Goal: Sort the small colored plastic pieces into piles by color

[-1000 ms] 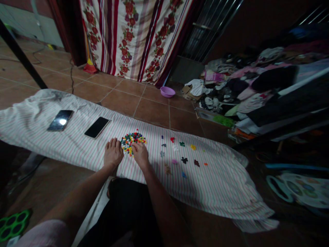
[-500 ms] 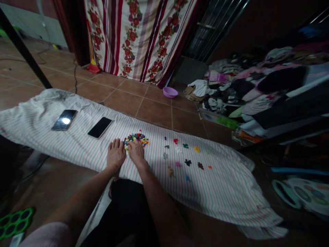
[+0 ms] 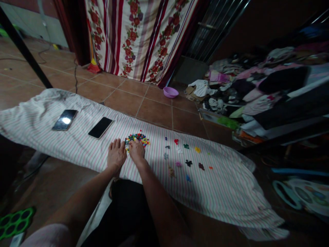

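Observation:
A heap of small coloured beads (image 3: 138,138) lies on a striped cloth (image 3: 77,147) spread on the floor. My left hand (image 3: 116,153) rests flat on the cloth just left of the heap, fingers stretched out together. My right hand (image 3: 136,152) sits on the near edge of the heap with its fingers curled down into the beads; what they pinch is hidden. To the right lie several small sorted clusters of beads (image 3: 188,162) in separate colours.
Two phones, one lit (image 3: 64,119) and one dark (image 3: 100,127), lie on the cloth to the left. A purple bowl (image 3: 170,92) stands on the tiled floor by a floral curtain (image 3: 138,37). Piled clothes (image 3: 257,89) fill the right side. A green tray (image 3: 14,223) lies near left.
My right hand slid left along the near edge of the bead heap, closer to my left hand. The view shifted slightly.

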{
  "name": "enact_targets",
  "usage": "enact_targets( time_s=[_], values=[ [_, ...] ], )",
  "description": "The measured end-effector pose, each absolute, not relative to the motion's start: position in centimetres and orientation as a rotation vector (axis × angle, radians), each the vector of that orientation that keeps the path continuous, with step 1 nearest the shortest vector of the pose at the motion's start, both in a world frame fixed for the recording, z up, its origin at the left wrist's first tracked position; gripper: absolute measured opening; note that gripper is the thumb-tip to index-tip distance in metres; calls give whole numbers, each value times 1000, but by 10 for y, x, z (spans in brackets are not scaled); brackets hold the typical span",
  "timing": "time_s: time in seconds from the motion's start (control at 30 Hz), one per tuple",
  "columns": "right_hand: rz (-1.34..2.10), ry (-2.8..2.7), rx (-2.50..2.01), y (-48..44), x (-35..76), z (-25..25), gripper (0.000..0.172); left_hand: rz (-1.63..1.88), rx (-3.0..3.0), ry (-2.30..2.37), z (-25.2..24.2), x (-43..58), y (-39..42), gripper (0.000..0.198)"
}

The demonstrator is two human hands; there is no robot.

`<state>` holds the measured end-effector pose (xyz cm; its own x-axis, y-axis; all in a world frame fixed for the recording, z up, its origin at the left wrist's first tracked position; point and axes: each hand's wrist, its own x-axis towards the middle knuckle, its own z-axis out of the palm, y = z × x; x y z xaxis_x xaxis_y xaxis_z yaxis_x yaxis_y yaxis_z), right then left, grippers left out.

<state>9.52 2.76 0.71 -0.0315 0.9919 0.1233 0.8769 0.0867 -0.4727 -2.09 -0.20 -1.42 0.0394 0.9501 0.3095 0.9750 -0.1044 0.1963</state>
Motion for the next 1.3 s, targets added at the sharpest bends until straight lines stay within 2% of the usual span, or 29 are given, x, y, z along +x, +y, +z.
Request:
enact_targets(
  time_s=[0.4,0.87,1.3],
  values=[
    [425,-1869,-1800,18,103,14,23,-584,-2231,-2054,-12,-21,-3,44],
    [463,-1455,-1723,1,132,0,19,-628,-2227,-2012,-12,-22,-3,43],
    [297,-1295,-1825,-30,188,11,17,-644,-2232,-1947,-11,-24,-4,41]
  ],
)
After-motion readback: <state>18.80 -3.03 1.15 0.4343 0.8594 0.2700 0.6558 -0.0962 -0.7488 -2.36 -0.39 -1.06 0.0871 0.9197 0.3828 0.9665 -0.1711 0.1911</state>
